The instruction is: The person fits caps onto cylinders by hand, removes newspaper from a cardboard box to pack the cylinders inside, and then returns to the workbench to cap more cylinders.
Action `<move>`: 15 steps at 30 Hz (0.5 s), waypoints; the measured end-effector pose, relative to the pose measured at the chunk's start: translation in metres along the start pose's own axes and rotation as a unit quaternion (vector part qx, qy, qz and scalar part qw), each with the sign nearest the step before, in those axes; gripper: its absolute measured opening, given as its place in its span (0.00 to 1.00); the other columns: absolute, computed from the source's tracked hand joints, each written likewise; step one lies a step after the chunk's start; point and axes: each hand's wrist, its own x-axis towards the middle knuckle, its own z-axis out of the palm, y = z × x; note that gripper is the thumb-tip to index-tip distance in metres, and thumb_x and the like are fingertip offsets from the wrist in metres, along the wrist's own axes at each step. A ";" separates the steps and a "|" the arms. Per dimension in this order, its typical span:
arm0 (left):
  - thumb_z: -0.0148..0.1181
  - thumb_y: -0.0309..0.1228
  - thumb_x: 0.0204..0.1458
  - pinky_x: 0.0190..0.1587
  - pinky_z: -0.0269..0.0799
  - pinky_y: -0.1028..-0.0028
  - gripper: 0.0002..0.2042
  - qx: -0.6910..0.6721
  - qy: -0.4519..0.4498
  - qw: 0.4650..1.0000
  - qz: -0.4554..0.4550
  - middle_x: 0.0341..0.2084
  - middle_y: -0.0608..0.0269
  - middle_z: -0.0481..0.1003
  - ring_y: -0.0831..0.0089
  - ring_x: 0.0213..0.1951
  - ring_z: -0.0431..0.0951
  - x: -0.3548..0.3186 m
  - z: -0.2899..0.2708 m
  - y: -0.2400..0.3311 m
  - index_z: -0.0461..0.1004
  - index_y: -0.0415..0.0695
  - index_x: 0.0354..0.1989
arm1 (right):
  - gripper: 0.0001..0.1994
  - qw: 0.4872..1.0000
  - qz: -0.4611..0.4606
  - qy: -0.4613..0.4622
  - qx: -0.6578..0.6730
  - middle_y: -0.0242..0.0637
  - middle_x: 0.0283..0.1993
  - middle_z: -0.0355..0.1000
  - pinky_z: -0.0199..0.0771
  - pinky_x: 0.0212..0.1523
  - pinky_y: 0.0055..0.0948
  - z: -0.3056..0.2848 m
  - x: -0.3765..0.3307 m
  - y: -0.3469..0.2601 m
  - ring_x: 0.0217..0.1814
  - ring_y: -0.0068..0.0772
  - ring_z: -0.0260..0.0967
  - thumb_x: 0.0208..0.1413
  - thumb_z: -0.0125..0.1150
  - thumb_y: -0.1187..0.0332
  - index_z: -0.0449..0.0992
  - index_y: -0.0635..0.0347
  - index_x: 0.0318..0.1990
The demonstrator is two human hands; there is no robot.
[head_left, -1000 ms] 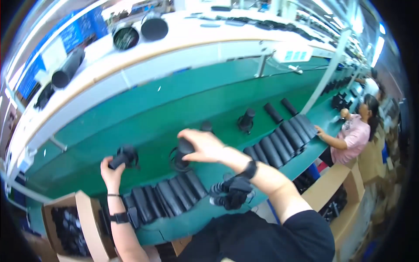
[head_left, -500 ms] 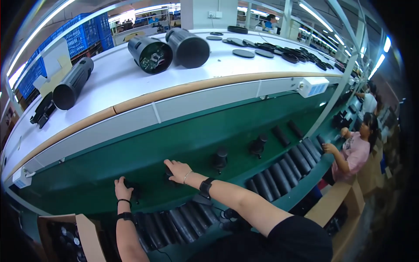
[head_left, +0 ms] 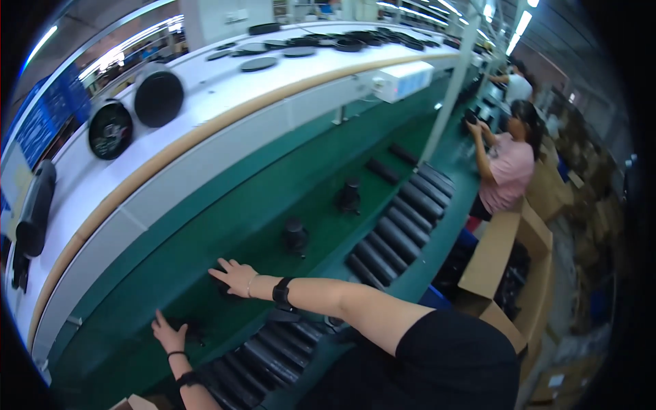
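Observation:
My left hand [head_left: 169, 335] is over the green work surface with its thumb and fingers apart. Right beside its palm is a small dark part [head_left: 195, 333], mostly in shadow. Farther right my right hand [head_left: 236, 277] stretches out with spread fingers, palm down. Partly hidden beneath it is another dark part [head_left: 223, 290]; I see no grip around it. To the right of this hand stands a black cylindrical part [head_left: 295, 234] with a wider base, and beyond it a similar black part [head_left: 349, 195].
Black tubes [head_left: 273, 352] lie in a row close to me; another row of tubes [head_left: 396, 232] continues rightward. A white shelf [head_left: 225, 89] above carries black discs [head_left: 258, 64] and large cylinders [head_left: 158, 99]. A co-worker [head_left: 509, 160] in pink works at right, near an open cardboard box [head_left: 488, 263].
The view has swung to the right, bringing more of the co-worker's side in. Both hands remain near the same dark parts, and their fingers look more spread now.

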 end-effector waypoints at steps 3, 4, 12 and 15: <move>0.70 0.30 0.40 0.58 0.61 0.57 0.35 -0.014 0.034 0.997 0.064 0.54 0.43 0.62 0.45 0.55 0.63 -0.015 -0.045 0.012 0.62 0.39 0.60 | 0.29 0.994 -0.002 0.000 0.106 0.45 0.62 0.56 0.72 0.50 0.43 -0.029 -0.031 0.008 0.59 0.50 0.60 0.46 0.66 0.66 0.65 0.50 0.58; 0.67 0.29 0.43 0.57 0.61 0.57 0.27 -0.051 0.033 0.993 0.098 0.52 0.44 0.64 0.47 0.55 0.63 -0.026 -0.072 0.028 0.68 0.37 0.54 | 0.17 0.990 -0.002 0.010 0.139 0.44 0.55 0.65 0.72 0.48 0.41 -0.042 -0.047 0.008 0.53 0.47 0.66 0.47 0.62 0.68 0.73 0.55 0.48; 0.54 0.37 0.57 0.37 0.71 0.72 0.13 -0.658 -0.052 0.691 0.294 0.29 0.53 0.73 0.66 0.31 0.74 -0.149 -0.261 0.225 0.72 0.36 0.34 | 0.11 0.917 0.029 -0.092 0.387 0.36 0.40 0.77 0.75 0.44 0.27 -0.158 -0.185 0.017 0.43 0.25 0.75 0.56 0.61 0.69 0.77 0.62 0.45; 0.52 0.35 0.59 0.33 0.71 0.73 0.11 -0.686 0.015 0.650 0.326 0.27 0.59 0.74 0.67 0.28 0.74 -0.211 -0.303 0.240 0.71 0.39 0.31 | 0.12 0.894 0.059 -0.110 0.431 0.36 0.42 0.76 0.73 0.44 0.24 -0.177 -0.222 0.015 0.43 0.24 0.73 0.56 0.59 0.74 0.75 0.66 0.47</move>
